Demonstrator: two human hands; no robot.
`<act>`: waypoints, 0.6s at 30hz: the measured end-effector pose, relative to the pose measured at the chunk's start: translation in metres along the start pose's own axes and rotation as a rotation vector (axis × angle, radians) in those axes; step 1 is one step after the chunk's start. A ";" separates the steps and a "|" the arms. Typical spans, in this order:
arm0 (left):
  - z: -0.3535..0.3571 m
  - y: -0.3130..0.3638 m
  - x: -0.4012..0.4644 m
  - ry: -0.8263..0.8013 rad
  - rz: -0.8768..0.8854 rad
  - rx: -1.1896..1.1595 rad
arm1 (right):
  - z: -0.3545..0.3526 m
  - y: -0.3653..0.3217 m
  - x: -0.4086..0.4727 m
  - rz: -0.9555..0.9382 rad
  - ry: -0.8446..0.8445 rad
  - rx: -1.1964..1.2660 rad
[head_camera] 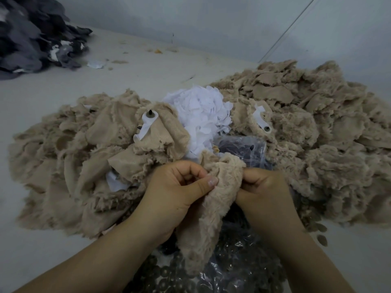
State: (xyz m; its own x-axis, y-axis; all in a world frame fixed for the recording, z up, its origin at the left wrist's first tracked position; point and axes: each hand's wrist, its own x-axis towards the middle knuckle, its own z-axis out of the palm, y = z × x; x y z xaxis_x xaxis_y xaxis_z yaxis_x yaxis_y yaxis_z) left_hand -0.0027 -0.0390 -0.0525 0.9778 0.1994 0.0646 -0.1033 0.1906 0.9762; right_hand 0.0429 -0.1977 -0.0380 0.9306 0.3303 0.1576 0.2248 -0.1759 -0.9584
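Between heaps of cloth, a furry piece [213,199], judged soft and light, was pinched at its top edge by the left hand [179,187] and right hand [262,187].

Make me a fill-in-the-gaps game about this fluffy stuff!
1. The left hand and right hand grip a plush piece, just in front of the ____ scraps.
2. The grey heap lies far off on the ____ side.
3. The bag under the wrists is made of clear ____.

Missing words: white; left; plastic.
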 end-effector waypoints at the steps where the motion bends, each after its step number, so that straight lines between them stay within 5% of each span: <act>1: 0.000 0.000 -0.001 0.016 0.015 0.024 | 0.001 0.000 -0.001 -0.022 -0.002 -0.006; 18: 0.002 -0.001 -0.002 0.076 0.106 0.169 | 0.003 0.000 -0.002 -0.226 0.016 -0.123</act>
State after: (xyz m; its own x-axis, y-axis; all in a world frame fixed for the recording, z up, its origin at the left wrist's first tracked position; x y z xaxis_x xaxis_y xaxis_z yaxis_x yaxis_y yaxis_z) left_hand -0.0044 -0.0414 -0.0531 0.9458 0.2832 0.1587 -0.1660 0.0017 0.9861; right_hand 0.0403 -0.1957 -0.0387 0.8570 0.3598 0.3690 0.4599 -0.2110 -0.8625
